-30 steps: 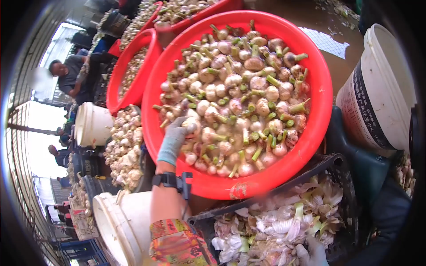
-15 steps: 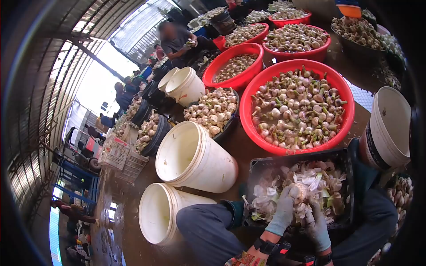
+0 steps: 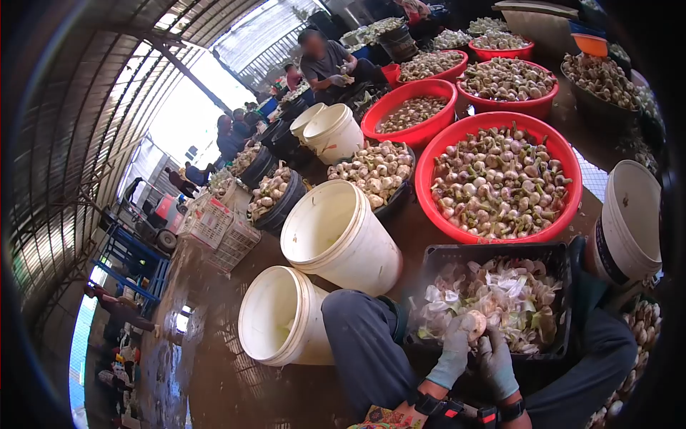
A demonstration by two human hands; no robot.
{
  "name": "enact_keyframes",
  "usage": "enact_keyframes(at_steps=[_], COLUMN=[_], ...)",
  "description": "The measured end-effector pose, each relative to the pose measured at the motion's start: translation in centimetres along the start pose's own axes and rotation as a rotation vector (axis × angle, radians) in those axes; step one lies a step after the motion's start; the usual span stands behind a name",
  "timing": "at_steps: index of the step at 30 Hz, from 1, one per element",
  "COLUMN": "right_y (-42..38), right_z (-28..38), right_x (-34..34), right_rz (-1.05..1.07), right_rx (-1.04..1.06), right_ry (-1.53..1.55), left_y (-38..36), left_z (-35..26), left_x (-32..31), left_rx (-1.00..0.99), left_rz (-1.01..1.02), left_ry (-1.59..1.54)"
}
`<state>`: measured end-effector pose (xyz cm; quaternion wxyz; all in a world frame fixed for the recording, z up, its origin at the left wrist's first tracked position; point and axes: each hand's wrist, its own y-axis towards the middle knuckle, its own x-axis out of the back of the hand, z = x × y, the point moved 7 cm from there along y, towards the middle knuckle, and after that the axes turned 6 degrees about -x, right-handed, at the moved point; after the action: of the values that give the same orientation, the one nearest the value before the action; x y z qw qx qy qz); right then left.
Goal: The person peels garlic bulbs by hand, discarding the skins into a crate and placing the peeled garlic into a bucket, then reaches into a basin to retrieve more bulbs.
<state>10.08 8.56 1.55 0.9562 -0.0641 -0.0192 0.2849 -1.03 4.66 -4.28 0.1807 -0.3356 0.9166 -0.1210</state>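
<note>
A garlic bulb (image 3: 473, 324) is held between the gloved fingers of my left hand (image 3: 453, 355), above the near edge of a black crate (image 3: 561, 272). Beside it, my right hand (image 3: 498, 367) is gloved too, its fingers curled close to the bulb; whether they hold anything is too small to tell. Loose garlic skins (image 3: 500, 297) fill the crate, which sits between my legs. Just beyond it stands a large red tub (image 3: 426, 179) full of garlic bulbs with short stems.
Two white buckets (image 3: 379, 250) (image 3: 311, 325) lean at the left, and another white bucket (image 3: 632, 214) stands at the right. Behind are a dark basin of garlic (image 3: 375, 171), more red tubs (image 3: 371, 118) and a seated person (image 3: 325, 64). Stacked crates (image 3: 207, 222) stand farther left.
The view has shifted, so the tubs and buckets appear farther right. Both hands have moved slightly lower and toward the crate's near edge, with the bulb still at my left hand.
</note>
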Motion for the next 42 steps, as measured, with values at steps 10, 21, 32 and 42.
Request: enact_keyframes(at_steps=[10, 21, 32, 42], right_y=[-0.7, 0.0, 1.9, 0.9], right_z=[-0.8, -4.7, -6.3, -1.4], right_x=[1.9, 3.0, 2.9, 4.3], right_rz=[0.137, 0.134, -0.072, -0.233], right_rx=[-0.314, -0.436, -0.150, 0.051], right_ry=[0.151, 0.304, -0.272, -0.427], left_y=[0.8, 0.3, 0.6, 1.0], left_z=[1.1, -0.5, 1.7, 0.3], left_x=[-0.5, 0.2, 1.1, -1.2], left_rx=[0.069, 0.107, 0.285, -0.117], left_rz=[0.054, 0.019, 0.065, 0.213], left_ry=[0.023, 0.034, -0.021, 0.341])
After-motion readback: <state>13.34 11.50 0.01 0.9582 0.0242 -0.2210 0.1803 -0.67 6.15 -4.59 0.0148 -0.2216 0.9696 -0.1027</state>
